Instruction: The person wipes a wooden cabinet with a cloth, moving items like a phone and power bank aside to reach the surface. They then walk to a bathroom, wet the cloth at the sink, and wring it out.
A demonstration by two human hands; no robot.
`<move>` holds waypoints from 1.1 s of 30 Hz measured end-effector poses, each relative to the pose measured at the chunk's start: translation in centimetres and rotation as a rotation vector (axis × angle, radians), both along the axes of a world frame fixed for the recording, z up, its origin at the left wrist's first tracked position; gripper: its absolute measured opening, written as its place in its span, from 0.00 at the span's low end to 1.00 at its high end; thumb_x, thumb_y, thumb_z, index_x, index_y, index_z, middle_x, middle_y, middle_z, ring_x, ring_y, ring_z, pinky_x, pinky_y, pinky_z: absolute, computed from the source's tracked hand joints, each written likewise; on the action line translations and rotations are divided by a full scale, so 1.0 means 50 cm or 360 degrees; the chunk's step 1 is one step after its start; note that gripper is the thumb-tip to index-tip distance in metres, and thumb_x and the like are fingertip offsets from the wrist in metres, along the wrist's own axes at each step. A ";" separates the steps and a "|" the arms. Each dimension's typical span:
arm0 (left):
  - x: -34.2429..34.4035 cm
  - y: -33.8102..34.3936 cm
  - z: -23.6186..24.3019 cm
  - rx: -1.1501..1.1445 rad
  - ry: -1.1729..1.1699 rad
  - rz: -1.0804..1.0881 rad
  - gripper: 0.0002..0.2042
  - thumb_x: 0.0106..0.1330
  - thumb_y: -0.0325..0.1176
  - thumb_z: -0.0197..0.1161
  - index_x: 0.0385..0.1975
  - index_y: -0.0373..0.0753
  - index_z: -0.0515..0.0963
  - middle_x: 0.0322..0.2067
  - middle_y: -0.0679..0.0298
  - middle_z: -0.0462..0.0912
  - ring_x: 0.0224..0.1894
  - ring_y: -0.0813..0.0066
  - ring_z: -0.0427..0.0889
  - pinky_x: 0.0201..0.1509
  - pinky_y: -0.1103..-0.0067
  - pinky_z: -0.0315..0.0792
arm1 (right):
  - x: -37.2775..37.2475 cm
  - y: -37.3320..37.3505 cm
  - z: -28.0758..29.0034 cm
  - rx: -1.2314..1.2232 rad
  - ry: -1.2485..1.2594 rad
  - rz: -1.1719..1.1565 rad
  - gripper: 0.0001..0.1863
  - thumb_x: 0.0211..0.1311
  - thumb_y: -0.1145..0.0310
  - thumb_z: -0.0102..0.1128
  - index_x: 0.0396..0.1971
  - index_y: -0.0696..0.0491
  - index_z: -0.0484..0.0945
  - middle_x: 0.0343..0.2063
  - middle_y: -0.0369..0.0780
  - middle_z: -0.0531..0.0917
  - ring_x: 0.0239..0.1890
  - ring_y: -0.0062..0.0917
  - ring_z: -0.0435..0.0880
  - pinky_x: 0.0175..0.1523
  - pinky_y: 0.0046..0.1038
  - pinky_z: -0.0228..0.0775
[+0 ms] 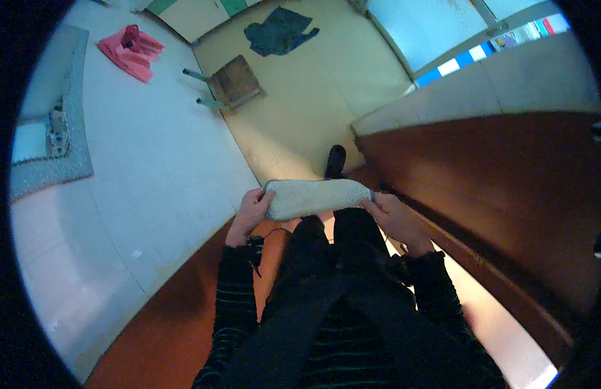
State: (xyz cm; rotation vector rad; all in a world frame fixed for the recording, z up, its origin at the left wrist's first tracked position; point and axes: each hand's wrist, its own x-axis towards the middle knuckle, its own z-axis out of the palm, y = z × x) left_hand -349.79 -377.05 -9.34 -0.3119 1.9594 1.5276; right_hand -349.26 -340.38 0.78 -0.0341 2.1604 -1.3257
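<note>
Two hands, left hand point(252, 211) and right hand point(394, 217), one knitted cloth point(316, 196), one stool point(232, 83) at eleven o'clock, and two garments: pink garment point(128, 50), dark blue garment point(279, 30).

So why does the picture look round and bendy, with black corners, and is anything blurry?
Head view: a fisheye lens bends straight edges, like the brown counter, and leaves a black rim. The light is dim and bluish. The folded white knitted cloth, held by the left hand and right hand, looks slightly soft. A bright patch glares on the floor at lower right.

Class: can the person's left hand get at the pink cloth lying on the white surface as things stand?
Probably not: the left hand grips the knitted cloth, and the pink cloth lies far off.
</note>
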 end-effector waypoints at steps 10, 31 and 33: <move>-0.523 -0.006 -0.038 0.0062 0.0172 0.0474 0.16 0.68 0.28 0.64 0.55 0.34 0.80 0.35 0.61 0.85 0.37 0.77 0.82 0.40 0.80 0.77 | -0.511 -0.036 -0.068 -0.0160 -0.0296 -0.0061 0.10 0.73 0.71 0.57 0.45 0.61 0.82 0.32 0.32 0.84 0.36 0.15 0.78 0.43 0.24 0.73; -1.502 -0.222 0.007 -0.0683 0.0740 -0.0530 0.38 0.47 0.39 0.78 0.62 0.36 0.73 0.57 0.49 0.74 0.59 0.49 0.75 0.63 0.66 0.70 | -1.421 -0.216 -0.133 -0.0254 0.0236 -0.0521 0.26 0.64 0.81 0.57 0.63 0.56 0.74 0.52 0.40 0.80 0.53 0.26 0.79 0.60 0.28 0.72; -1.563 -0.239 0.004 -0.0663 0.0864 -0.0454 0.38 0.47 0.36 0.77 0.62 0.35 0.72 0.55 0.49 0.74 0.58 0.48 0.75 0.62 0.65 0.70 | -1.494 -0.235 -0.134 -0.0247 0.0262 -0.0546 0.25 0.63 0.80 0.60 0.62 0.56 0.75 0.51 0.41 0.81 0.53 0.27 0.80 0.60 0.29 0.72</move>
